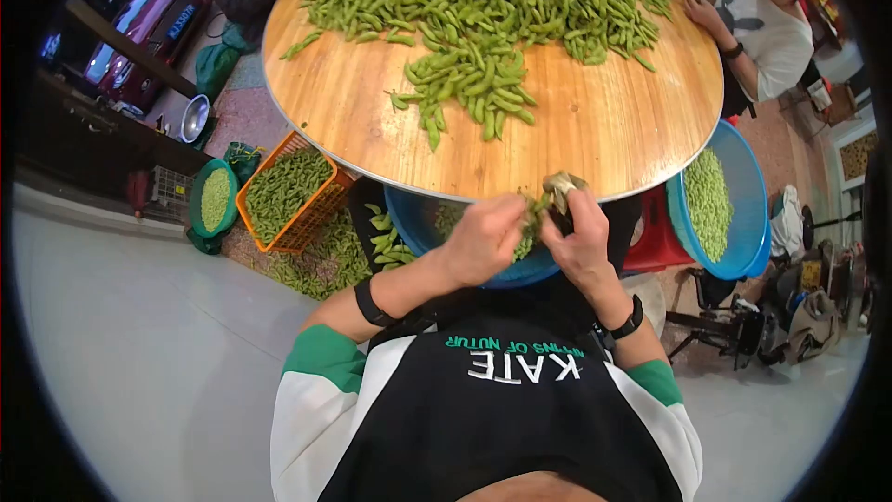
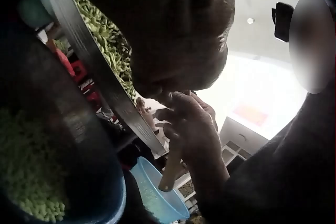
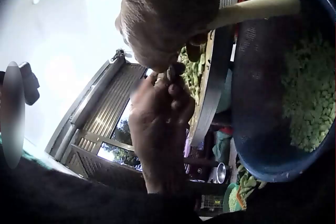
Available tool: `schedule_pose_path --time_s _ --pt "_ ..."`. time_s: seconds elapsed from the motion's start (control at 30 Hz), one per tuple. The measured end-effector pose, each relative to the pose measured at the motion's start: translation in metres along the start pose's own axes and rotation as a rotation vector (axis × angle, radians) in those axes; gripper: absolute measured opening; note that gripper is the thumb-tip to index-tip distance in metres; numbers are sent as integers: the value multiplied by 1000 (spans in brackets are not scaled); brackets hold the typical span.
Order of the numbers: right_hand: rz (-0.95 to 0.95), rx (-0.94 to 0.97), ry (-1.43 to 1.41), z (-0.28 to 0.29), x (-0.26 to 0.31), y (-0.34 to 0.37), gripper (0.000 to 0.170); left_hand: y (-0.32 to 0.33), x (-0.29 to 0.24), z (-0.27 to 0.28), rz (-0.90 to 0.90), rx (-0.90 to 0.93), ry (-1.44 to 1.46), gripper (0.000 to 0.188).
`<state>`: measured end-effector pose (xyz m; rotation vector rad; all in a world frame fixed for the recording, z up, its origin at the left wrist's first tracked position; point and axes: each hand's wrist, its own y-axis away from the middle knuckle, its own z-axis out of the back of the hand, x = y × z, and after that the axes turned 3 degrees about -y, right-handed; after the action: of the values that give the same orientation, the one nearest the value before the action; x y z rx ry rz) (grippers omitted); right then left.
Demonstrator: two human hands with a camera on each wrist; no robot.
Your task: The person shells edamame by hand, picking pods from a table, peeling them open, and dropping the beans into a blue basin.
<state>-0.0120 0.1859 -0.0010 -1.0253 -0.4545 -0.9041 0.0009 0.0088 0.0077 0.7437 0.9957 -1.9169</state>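
Side by side at the near edge of the round table (image 1: pixel 595 149), the two hands meet over a blue basin (image 1: pixel 406 223). My left hand (image 1: pixel 483 237) has curled fingers pinching a green pod (image 1: pixel 533 216) between the hands. My right hand (image 1: pixel 578 240) grips a pale stick (image 3: pixel 262 11) that sticks out of the fist, its far end rounded (image 2: pixel 170 169). Brownish wrapping (image 1: pixel 561 188) covers fingertips of the right hand. Shelled green beans (image 3: pixel 310 92) lie in the basin below. The fingertips are dark and partly hidden in both wrist views.
Green pods (image 1: pixel 483 0) are heaped on the table. An orange crate (image 1: pixel 311 214) of pods and a green basin (image 1: pixel 206 177) stand left, with loose pods on the floor. Right is a blue tub (image 1: pixel 751 204) of beans. A person (image 1: pixel 762 28) sits at far right, another at far left.
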Motion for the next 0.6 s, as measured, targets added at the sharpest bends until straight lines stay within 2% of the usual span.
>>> schedule_pose_path --time_s 0.1,0.17,0.3,0.37,0.4,0.47,0.5,0.53,0.57,0.6 --pt "51 12 -31 1 0 -2 31 4 -2 -2 -24 21 -8 8" --pt "-15 74 -28 0 -1 4 27 7 -3 -7 -57 -38 64 7" --pt "-5 40 -62 -9 -1 8 21 16 -1 -9 42 -41 179 6" --pt "-42 83 -47 -12 -3 12 21 21 2 -12 75 -37 180 5" --pt "-28 82 -51 -12 -4 13 21 23 2 -11 39 -37 148 4" --pt "-195 112 -155 -14 -6 15 20 27 2 -14 -4 -63 137 5" --pt "-187 121 -163 -13 -2 14 20 29 2 -13 -41 -80 136 6" --pt "-133 122 -131 -8 5 11 19 30 1 -11 82 -25 214 8" --pt "-81 118 -98 -5 9 8 19 28 1 -9 84 -35 208 8" --pt "-65 110 -70 -5 9 7 19 26 0 -7 260 24 364 9"
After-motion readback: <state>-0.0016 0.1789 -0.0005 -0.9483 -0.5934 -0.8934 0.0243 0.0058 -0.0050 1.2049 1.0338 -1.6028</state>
